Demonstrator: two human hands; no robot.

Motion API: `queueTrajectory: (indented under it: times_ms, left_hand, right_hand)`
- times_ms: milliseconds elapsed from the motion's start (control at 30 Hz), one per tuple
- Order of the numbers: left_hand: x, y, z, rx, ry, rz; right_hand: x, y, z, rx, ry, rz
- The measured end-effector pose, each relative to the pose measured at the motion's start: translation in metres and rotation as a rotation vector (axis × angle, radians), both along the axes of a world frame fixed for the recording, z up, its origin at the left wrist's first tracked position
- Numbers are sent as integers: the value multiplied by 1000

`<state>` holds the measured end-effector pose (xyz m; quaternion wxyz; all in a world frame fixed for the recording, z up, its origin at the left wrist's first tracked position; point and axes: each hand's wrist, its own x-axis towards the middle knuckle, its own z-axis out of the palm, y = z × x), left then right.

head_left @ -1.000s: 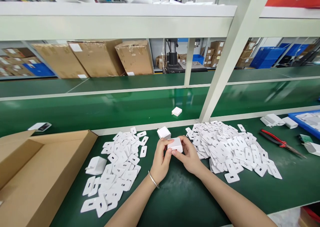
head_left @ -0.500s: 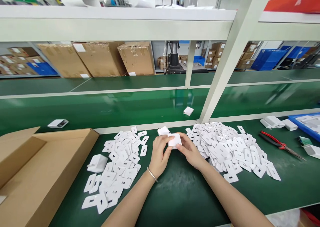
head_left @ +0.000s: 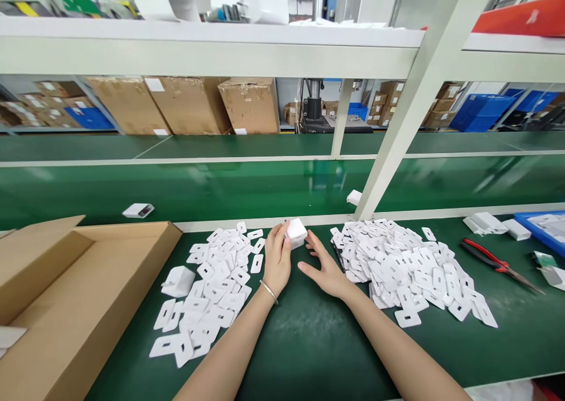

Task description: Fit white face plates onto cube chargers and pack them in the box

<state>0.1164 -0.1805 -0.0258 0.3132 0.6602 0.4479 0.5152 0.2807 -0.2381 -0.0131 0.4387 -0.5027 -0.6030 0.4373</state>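
Observation:
My left hand, with a bangle on its wrist, has its fingers around the left side of a white cube-shaped adapter near the back edge of the green table. Just right of the adapter, my right hand is open, its thumb and fingers spread and holding nothing. A loose pile of white plates with slots lies to the left of my hands. The larger pile of similar plates is on the right. Beside the left pile rests another white adapter.
An open cardboard box stands at the left. Red-handled pliers and a blue tray lie at the right. A slanted post rises behind the right pile. Two white adapters are on the green belt beyond the table.
My right hand has let go of the adapter and opened. The adapter, in my left hand, has moved slightly left and back. On the belt, the white adapters have shifted right.

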Motion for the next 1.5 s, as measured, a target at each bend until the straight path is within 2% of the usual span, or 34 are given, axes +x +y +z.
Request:
queueTrajectory:
  times_ms: [133, 333, 467, 533, 667, 800, 900, 1033, 1233, 1367, 1500]
  left_hand:
    - [0, -1, -5, -184, -213, -50]
    - [-2, 2, -5, -274, -267, -170]
    - [-1, 3, -5, -295, -278, -241]
    - [0, 1, -3, -293, -269, -260]
    - [3, -5, 3, -286, -251, -290]
    - [3, -9, 10, -282, -246, -312]
    - [2, -11, 13, -265, -257, -336]
    - [2, -13, 13, -228, -284, -350]
    - [-4, -8, 20, -192, -261, -398]
    - [-9, -3, 33, -148, -144, -453]
    - [-12, -4, 43, -95, 41, -502]
  right_hand:
    - [2, -1, -2, 28, -38, 1]
    - [-3, -7, 5, 60, -44, 5]
    - [-7, -7, 4, 12, 83, -54]
    - [-7, -7, 4, -22, 35, -149]
    - [-8, -11, 9, 16, -266, -337]
    - [-9, -12, 16, -12, -356, -325]
    - [-9, -12, 22, -21, -346, -260]
    - [-10, -13, 27, -23, -329, -250]
    - [-16, -13, 15, 21, -188, -255]
    - [-19, -11, 7, 70, -139, -306]
    - [-14, -10, 6, 153, -147, -329]
